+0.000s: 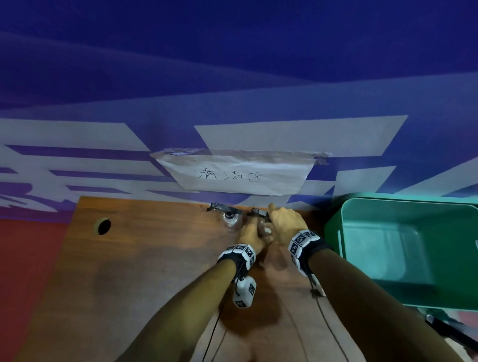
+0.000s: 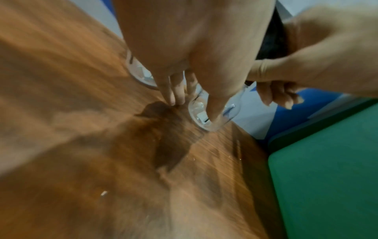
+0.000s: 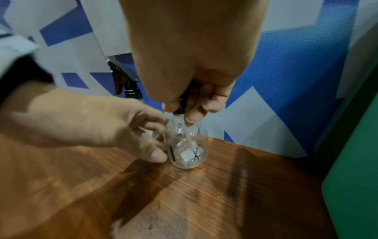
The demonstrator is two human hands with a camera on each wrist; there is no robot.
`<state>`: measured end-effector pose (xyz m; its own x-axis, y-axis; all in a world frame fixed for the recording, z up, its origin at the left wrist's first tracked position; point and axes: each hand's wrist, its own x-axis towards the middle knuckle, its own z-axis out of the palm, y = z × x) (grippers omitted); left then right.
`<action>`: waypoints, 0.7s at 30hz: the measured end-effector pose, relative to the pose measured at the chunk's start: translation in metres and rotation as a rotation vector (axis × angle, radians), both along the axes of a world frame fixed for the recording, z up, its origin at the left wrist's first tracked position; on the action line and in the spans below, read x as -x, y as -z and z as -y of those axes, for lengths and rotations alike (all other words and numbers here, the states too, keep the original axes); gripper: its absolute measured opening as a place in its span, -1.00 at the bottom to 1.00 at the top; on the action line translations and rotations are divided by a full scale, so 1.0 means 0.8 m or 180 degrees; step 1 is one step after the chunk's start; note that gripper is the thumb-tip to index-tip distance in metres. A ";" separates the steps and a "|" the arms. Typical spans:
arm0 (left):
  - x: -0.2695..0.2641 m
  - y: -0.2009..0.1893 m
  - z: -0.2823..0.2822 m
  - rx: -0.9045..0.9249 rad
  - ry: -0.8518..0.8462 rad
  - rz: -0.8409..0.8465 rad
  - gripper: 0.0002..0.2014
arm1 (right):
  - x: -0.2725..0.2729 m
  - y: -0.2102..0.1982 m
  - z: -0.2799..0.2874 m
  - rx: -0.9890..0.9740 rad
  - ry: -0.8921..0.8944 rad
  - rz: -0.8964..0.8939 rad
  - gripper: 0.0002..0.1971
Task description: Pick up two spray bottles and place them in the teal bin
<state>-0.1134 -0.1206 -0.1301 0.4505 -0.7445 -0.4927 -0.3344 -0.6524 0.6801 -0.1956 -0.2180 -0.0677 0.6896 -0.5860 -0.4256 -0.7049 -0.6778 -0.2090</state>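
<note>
Presently, two clear spray bottles stand upright at the far edge of the counter (image 1: 153, 259), both with black trigger heads fitted. The work in hand concerns the right-hand one. Judged from how things lie, its head is seated on the neck but is either being tightened or loosened; the pictures do not settle which, and the bottle is not yet lifted.

Left to right:

1. The second spray bottle (image 1: 230, 219) stands just beyond and to the left of the left hand, untouched as far as can be seen.
2. The left hand (image 1: 252, 237) steadies the body of the held spray bottle (image 3: 187, 145). Its fingers (image 3: 157, 155) are curled partway round the clear wall, thumb on one side and fingertips on the other, touching the plastic near the base.
3. The right hand (image 1: 286, 221) comes down from above onto the same bottle. Its fingers (image 3: 210, 105) are closed round the black collar (image 3: 182, 107) at the neck, pinching it.
4. A green bin (image 1: 405, 249) stands just to the right of the right hand, beside the counter edge.

The held bottle carries small printed scissor marks and appears to hold little or no liquid.
</note>
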 end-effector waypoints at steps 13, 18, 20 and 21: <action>-0.072 0.002 -0.081 0.0001 -0.1339 0.0118 -0.41 | -0.006 0.006 -0.010 -0.0156 0.0486 0.0124 -0.64; -0.084 0.012 -0.054 -0.0098 -0.1255 -0.0114 0.09 | -0.009 0.003 -0.009 -0.0183 0.0545 0.0096 -0.65; -0.086 0.013 -0.045 -0.0128 -0.1288 -0.0155 0.03 | -0.009 0.004 -0.010 -0.0165 0.0557 0.0122 -0.66; -0.088 0.015 -0.042 -0.0109 -0.1314 -0.0163 -0.05 | -0.010 0.004 -0.009 -0.0167 0.0575 0.0124 -0.66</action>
<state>-0.0428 -0.0872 -0.1422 0.6819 -0.4893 -0.5436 -0.0062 -0.7471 0.6647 -0.1878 -0.2104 -0.0712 0.5916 -0.6795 -0.4339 -0.8049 -0.5283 -0.2702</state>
